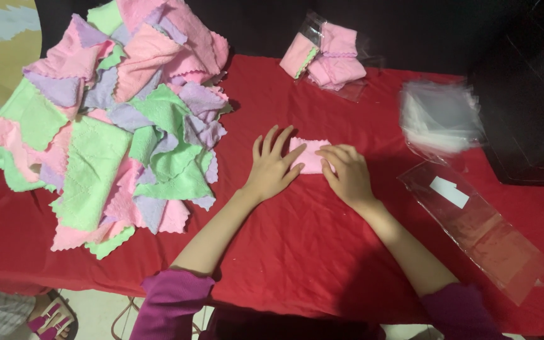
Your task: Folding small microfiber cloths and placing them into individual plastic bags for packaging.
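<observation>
Head view: folded pink cloth (pixel 308 155) lying flat on red tablecloth (pixel 297 252) at table centre, well apart from heap of cloths (pixel 114 119) and near clear sleeve (pixel 480 230); left hand (pixel 271 170) spread flat, fingers open, pressing cloth's left edge, gripping nothing; right hand (pixel 347 173) palm-down over right edge, fingers loosely curled, pinning rather than pinching. Best done by keeping both palms flat, smoothing outward from middle, squaring edges before creasing; likely risk: scalloped edges slipping out of line.
</observation>
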